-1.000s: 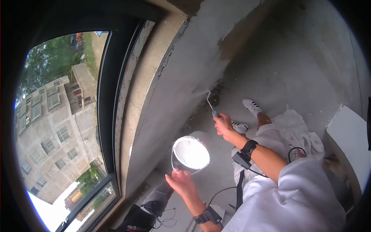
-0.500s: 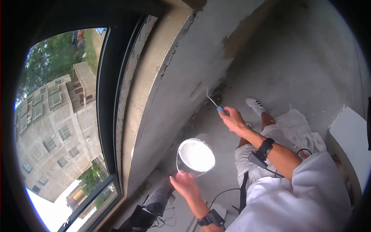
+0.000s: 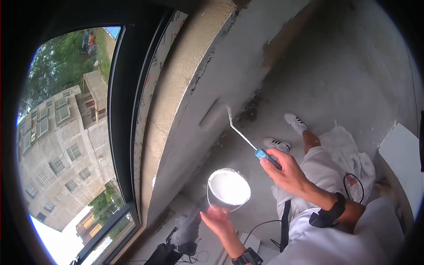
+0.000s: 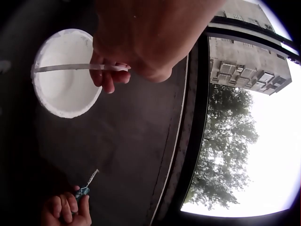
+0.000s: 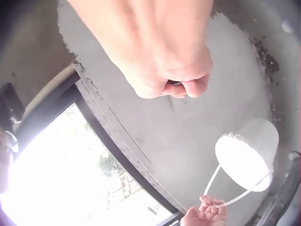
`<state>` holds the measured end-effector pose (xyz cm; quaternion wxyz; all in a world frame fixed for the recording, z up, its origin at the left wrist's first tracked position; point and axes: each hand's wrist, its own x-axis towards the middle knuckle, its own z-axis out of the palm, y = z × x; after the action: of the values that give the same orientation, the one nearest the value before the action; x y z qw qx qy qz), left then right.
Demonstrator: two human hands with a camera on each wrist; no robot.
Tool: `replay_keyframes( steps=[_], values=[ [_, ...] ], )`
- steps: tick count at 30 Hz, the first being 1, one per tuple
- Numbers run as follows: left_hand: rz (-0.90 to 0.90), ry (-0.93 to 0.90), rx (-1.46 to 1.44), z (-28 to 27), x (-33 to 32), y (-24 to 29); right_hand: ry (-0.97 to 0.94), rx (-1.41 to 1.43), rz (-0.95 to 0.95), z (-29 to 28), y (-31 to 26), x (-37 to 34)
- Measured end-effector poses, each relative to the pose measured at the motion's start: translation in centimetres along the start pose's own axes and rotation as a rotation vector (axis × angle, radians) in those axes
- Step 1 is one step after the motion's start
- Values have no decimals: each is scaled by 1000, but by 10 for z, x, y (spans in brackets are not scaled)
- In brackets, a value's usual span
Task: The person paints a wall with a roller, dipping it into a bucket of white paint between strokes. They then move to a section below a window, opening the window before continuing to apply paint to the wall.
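My right hand [image 3: 285, 172] grips the blue handle [image 3: 267, 158] of a paint roller, whose bent white wire frame [image 3: 242, 135] reaches up and left. At its far end the grey roller sleeve [image 3: 211, 114] lies along the low wall under the window. Lower down, my left hand [image 3: 219, 221] has its fingers hooked round the thin handle [image 4: 66, 67] of a white bucket [image 5: 265, 134]. White paint [image 3: 229, 187] shows in the bucket's mouth, and its outer wall is smeared near the rim. In the right wrist view my right hand [image 5: 176, 70] hides most of the roller.
A black-framed window [image 3: 123, 110] with a rough sill [image 3: 174, 110] runs along the left. Cables and a black bag [image 3: 165, 254] lie on the floor at the bottom. White cloth [image 3: 344, 145] and a white board [image 3: 402, 154] are at the right, beyond my shoes [image 3: 277, 145].
My right hand has come down and right, nearer my body, and the roller has shifted left over the wall toward the window. My left hand still holds the bucket, slightly lower in view.
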<state>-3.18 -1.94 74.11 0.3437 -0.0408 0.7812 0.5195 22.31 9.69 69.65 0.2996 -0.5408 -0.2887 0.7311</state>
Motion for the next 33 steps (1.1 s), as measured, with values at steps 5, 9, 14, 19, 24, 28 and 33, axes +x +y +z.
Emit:
replay_keyframes(
  steps=[5,9,14,19,24,28,33],
  values=[
    [-36,9,-28,-7,9,-4,51,-95,-53,4,8,2],
    [-50,42,-40,-4,6,-7,43,-23,33,13,45,52],
    [-37,51,-70,-10,6,-13,22,36,319,12,75,112],
    [-52,52,-206,-10,-4,-24,-8,164,314,4,47,110],
    [-58,-8,-303,-39,-30,-32,-105,189,212,-21,-23,39],
    [3,-80,-405,-97,-44,-63,-114,105,67,-30,-76,-26],
    [35,-62,-496,-171,-96,-104,-136,50,-35,-31,-109,-85]
  ],
)
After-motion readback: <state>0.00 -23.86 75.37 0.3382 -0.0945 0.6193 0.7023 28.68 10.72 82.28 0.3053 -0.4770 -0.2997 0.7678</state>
